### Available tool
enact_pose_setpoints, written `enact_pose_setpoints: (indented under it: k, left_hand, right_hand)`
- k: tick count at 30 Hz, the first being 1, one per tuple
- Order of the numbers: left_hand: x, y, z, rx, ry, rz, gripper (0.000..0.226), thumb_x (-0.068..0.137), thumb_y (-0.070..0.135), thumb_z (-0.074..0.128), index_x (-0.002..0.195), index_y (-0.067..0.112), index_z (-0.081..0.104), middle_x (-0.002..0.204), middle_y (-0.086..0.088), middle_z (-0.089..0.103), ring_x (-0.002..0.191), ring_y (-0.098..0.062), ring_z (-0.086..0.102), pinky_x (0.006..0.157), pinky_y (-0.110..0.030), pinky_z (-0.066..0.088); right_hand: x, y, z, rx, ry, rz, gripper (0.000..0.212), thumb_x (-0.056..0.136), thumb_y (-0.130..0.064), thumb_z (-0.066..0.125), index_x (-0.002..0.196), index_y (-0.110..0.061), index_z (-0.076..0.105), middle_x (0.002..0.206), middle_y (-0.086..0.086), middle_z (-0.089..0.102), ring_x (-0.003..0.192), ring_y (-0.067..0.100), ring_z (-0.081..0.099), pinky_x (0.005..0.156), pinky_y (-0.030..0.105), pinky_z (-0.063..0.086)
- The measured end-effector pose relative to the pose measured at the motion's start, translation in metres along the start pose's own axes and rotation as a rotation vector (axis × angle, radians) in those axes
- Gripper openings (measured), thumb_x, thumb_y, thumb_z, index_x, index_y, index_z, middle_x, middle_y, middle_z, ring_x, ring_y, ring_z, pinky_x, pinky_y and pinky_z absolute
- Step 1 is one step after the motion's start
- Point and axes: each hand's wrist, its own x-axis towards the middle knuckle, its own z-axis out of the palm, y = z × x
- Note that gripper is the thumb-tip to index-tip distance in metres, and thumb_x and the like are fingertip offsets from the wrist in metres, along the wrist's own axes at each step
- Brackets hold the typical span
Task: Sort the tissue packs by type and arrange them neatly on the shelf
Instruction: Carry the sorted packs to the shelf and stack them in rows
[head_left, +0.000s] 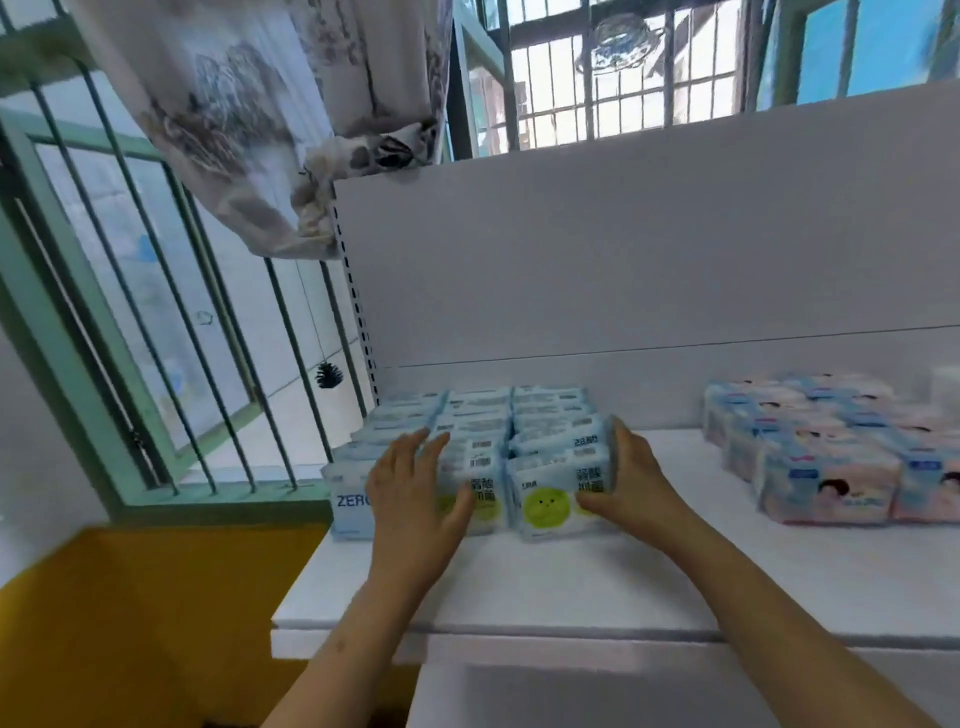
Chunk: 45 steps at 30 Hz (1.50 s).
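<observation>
Now both hands: left hand (415, 488) flat, right hand (626, 480) cupping front pack (550, 499).

The shelf (597, 582) is finished in smooth, matt white paint. On it, the blue-white tissue packs (550, 499) are wrapped in glossy plastic film, as are the pink packs (826, 493) to their right. Patterned cloth forms the curtain (249, 119) above; painted metal bars (171, 291) are seen left of the shelf.

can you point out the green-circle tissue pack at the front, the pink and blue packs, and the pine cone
green-circle tissue pack (550, 506): head view, on its front face with the green circle
pink and blue packs (826, 488): head view, on the front face of a near pack
pine cone (328, 375): head view, on its dark body
</observation>
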Motion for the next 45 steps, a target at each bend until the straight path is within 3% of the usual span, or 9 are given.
enact_pose_setpoints:
  k: [3,5,8,11,13,17,23,30,45]
  left_hand:
    - [0.01,-0.029,0.021,0.146,-0.098,0.067,0.074,0.085,0.068,0.035,0.151,0.035,0.031,0.161,0.002,0.024,0.151,-0.022,0.011,0.123,-0.049,0.003]
    - [0.01,-0.038,0.032,0.168,-0.12,0.122,0.075,0.086,0.068,0.036,0.152,0.034,0.031,0.161,0.003,0.027,0.151,-0.021,0.013,0.122,-0.05,0.0]
    - [0.011,-0.039,0.04,0.123,-0.073,0.13,0.073,0.084,0.065,0.042,0.149,0.031,0.04,0.154,0.004,0.04,0.147,-0.023,0.024,0.121,-0.052,0.009]
    - [0.011,-0.039,0.042,0.097,-0.046,0.132,0.072,0.082,0.064,0.046,0.146,0.031,0.043,0.149,0.005,0.044,0.145,-0.023,0.028,0.119,-0.054,0.015]
    - [0.011,-0.04,0.042,0.076,-0.049,0.129,0.071,0.081,0.063,0.048,0.145,0.031,0.045,0.148,0.005,0.046,0.145,-0.023,0.029,0.118,-0.054,0.016]
    - [0.013,-0.039,0.041,0.087,-0.102,0.12,0.071,0.08,0.064,0.046,0.143,0.032,0.047,0.147,0.005,0.048,0.144,-0.023,0.03,0.119,-0.054,0.016]
    - [0.024,-0.013,0.008,0.081,-0.148,0.177,0.081,0.087,0.075,0.016,0.146,0.028,0.046,0.152,0.005,0.044,0.148,-0.019,0.026,0.121,-0.051,-0.005]
    - [-0.011,0.112,-0.005,-0.439,-0.264,0.478,0.07,0.09,0.06,0.031,0.145,0.021,0.048,0.15,0.002,0.047,0.141,-0.015,0.036,0.123,-0.041,0.017]
    - [-0.312,0.407,-0.03,-0.863,-1.017,0.944,0.068,0.096,0.058,0.042,0.154,0.025,0.027,0.156,0.001,0.033,0.141,-0.016,0.034,0.115,-0.037,0.034]
  right_hand:
    - [0.012,0.012,0.014,0.107,-0.055,0.035,0.078,0.071,-0.023,0.083,0.133,-0.029,0.036,0.128,-0.005,0.058,0.107,-0.002,0.058,0.081,0.013,0.05]
    - [0.014,0.014,0.024,0.16,-0.057,0.037,0.086,0.069,-0.036,0.086,0.135,-0.029,0.032,0.125,-0.013,0.06,0.099,-0.013,0.058,0.073,0.006,0.047]
    - [0.016,0.015,0.038,0.208,-0.056,0.018,0.109,0.051,-0.066,0.084,0.14,-0.029,0.032,0.127,-0.018,0.059,0.108,-0.008,0.061,0.085,0.013,0.05]
    - [0.016,0.012,0.047,0.097,-0.04,0.106,0.087,0.058,-0.07,0.079,0.131,-0.033,0.049,0.123,-0.018,0.064,0.105,-0.009,0.061,0.088,0.014,0.049]
    - [0.018,0.013,0.049,-0.095,-0.007,0.187,0.096,0.052,-0.092,0.061,0.131,-0.04,0.052,0.126,-0.019,0.062,0.12,0.004,0.056,0.108,0.037,0.04]
    - [0.023,0.022,0.044,-0.205,-0.095,0.254,0.114,0.047,-0.103,0.044,0.143,-0.041,0.04,0.143,-0.015,0.051,0.139,0.017,0.039,0.117,0.055,0.021]
    - [-0.014,-0.012,0.019,-0.029,0.029,0.395,0.128,0.062,-0.094,0.038,0.157,-0.021,-0.006,0.163,0.006,0.013,0.15,0.024,0.018,0.121,0.041,0.02]
    - [-0.101,-0.065,-0.057,-0.104,0.502,0.346,0.075,0.095,-0.061,0.034,0.157,-0.027,0.009,0.163,-0.004,0.014,0.149,0.018,0.018,0.118,0.033,0.016]
    - [-0.503,-0.07,-0.228,-0.523,1.004,0.743,0.078,0.095,-0.067,0.031,0.157,-0.024,0.013,0.164,-0.006,0.014,0.149,0.014,0.014,0.119,0.034,0.015]
